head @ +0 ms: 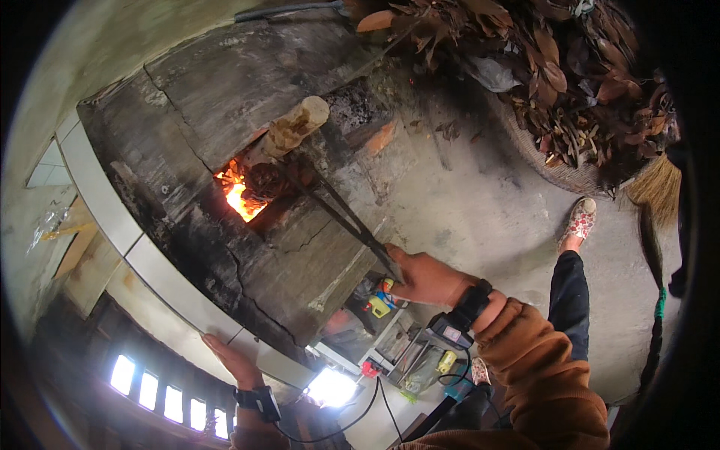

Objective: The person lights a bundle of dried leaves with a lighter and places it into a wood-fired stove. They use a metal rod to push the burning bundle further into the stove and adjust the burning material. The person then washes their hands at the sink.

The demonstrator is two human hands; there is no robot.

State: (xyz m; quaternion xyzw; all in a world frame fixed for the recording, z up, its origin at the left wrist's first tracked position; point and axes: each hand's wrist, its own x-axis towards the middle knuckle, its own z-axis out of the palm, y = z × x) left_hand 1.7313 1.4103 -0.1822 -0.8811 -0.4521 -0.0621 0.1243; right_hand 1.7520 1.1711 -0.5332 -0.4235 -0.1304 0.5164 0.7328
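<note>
My right hand (pixel 424 275) grips the handle end of long dark metal fire tongs (pixel 346 216). The tongs reach into the square mouth of a sooty masonry stove (pixel 185 140), where their far ends meet a dark clump of what look like dry leaves (pixel 267 180). Exactly where the tips end is hard to make out. Bright flames (pixel 243 197) burn beside the clump. A thick log (pixel 295 126) sticks out of the same opening. My left hand (pixel 233 360) lies against the white tiled edge (pixel 163 270) of the stove, holding no object.
A large woven basket (pixel 523 140) heaped with dry brown leaves (pixel 551 67) stands on the concrete floor (pixel 450 214). A straw broom (pixel 655 191) lies beside it. Near my feet are bottles (pixel 382 304) and a black cable (pixel 337 433). Brick pieces (pixel 382 138) sit by the stove mouth.
</note>
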